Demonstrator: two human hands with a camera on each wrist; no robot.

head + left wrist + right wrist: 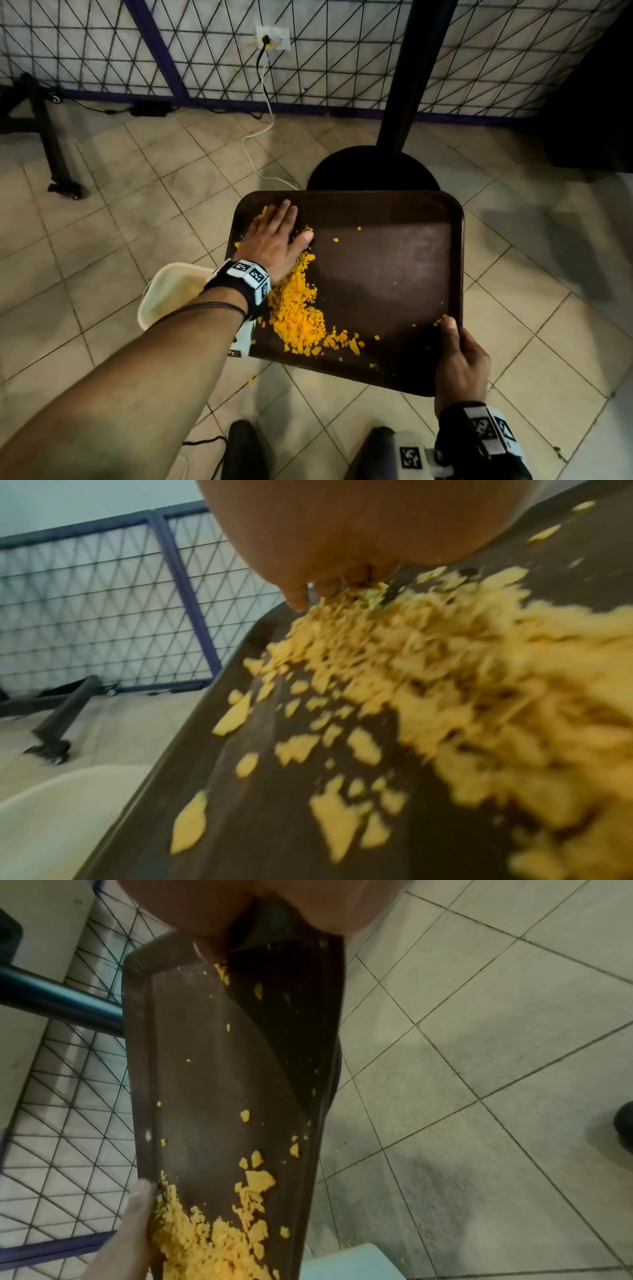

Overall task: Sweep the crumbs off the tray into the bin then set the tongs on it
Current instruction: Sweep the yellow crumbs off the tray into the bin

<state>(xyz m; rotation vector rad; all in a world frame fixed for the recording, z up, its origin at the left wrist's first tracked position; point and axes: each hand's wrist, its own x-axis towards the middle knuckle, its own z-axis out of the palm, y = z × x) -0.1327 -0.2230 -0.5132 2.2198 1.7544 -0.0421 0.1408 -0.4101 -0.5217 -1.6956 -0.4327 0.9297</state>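
A brown tray (394, 267) hangs above the tiled floor, and my right hand (459, 363) grips its near right corner with the thumb on top. My left hand (274, 236) lies flat on the tray's far left part, fingers straight, touching orange crumbs (294, 308) heaped along the left side. A white bin (168, 294) stands under the tray's left edge. In the left wrist view my fingers (298, 599) touch the crumbs (445, 683) near the tray (274, 831) rim, with the bin (51, 818) below. The right wrist view shows the tray (205, 1069) lengthwise and crumbs (205, 1245) at its far end. No tongs are in view.
A black table pedestal (373, 168) stands just beyond the tray. A wire grid fence (102, 51) lines the back, and a white cable (260, 147) runs across the floor. A black stand leg (58, 164) is at left. One crumb (251, 379) lies on the tiles.
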